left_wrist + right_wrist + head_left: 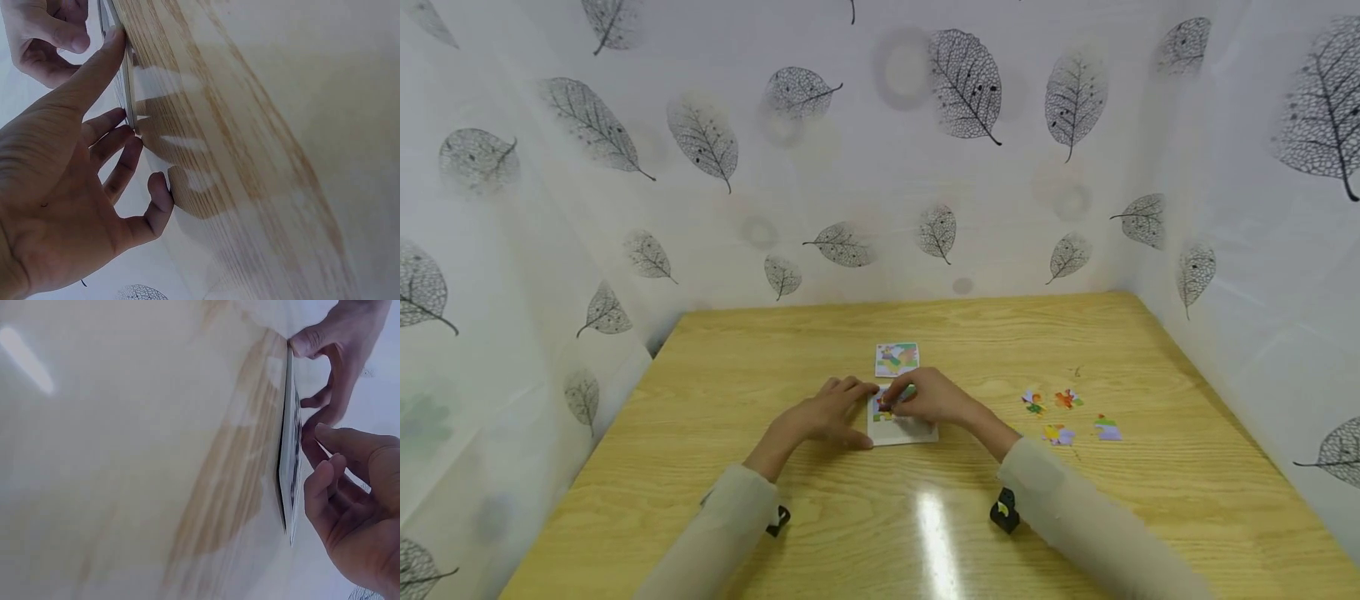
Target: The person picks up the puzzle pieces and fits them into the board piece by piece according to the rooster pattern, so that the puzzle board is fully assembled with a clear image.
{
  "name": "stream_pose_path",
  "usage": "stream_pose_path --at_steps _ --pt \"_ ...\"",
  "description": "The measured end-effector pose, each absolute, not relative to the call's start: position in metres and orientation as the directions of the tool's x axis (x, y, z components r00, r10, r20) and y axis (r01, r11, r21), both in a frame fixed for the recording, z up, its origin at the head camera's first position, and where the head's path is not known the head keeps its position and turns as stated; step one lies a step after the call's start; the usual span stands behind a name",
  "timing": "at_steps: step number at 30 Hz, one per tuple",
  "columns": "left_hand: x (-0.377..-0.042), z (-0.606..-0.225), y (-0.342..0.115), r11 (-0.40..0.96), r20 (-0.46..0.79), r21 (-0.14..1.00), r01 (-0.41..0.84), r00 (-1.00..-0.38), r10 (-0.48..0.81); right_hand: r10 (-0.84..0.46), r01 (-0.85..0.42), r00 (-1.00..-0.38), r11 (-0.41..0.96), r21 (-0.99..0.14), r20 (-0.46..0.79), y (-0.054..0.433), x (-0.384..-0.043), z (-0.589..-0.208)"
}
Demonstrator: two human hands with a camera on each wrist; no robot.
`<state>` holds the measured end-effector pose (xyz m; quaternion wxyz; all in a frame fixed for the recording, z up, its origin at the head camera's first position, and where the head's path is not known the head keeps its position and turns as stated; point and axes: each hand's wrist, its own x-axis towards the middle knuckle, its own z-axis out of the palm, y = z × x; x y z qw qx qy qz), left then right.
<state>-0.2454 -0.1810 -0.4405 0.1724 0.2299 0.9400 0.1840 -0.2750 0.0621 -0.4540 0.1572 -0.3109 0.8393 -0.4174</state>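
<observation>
Head view: puzzle board [889,434] sits right of L hand [829,417] (fingers spread, touching its edge), under R hand [931,397], grip unclear; loose pcs [1065,399] lie R of both, nearer R hand.

A wood-grained table [857,508] carries a jigsaw tray [898,434], a picture card [897,359] just beyond, and scattered jigsaw pieces [1107,430].

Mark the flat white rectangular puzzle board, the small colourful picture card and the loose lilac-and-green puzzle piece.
Flat white rectangular puzzle board [892,433], head view, bare near part.
Small colourful picture card [897,359], head view, middle of printed face.
Loose lilac-and-green puzzle piece [1108,432], head view, lilac lower part.
</observation>
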Motion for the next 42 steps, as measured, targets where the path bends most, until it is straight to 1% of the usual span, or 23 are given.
stream_pose_path --at_steps 5,10,18,28,34,42 --pt "-0.245 -0.439 -0.18 0.835 -0.251 0.428 0.347 -0.841 0.478 -0.631 -0.329 -0.776 0.43 -0.841 -0.02 0.083 -0.28 -0.452" --pt "-0.246 -0.441 -0.18 0.841 -0.266 0.419 0.343 -0.839 0.474 -0.625 -0.276 -0.779 0.412 -0.868 -0.049 0.111 -0.283 -0.448" --pt "-0.247 -0.443 -0.179 0.833 -0.251 0.403 0.38 -0.829 0.499 -0.601 -0.252 -0.797 0.426 -0.869 -0.063 0.157 -0.292 -0.444" --pt "-0.246 -0.439 -0.178 0.831 -0.256 0.407 0.379 -0.826 0.502 -0.551 -0.19 -0.829 0.437 -0.879 -0.095 0.206 -0.29 -0.451" --pt "-0.246 -0.439 -0.18 0.83 -0.256 0.41 0.379 -0.825 0.504 -0.52 -0.176 -0.846 0.475 -0.862 -0.114 0.233 -0.287 -0.451" --pt "-0.245 -0.439 -0.181 0.823 -0.251 0.427 0.374 -0.826 0.505 -0.541 -0.202 -0.831 0.508 -0.837 -0.128 0.263 -0.283 -0.451"
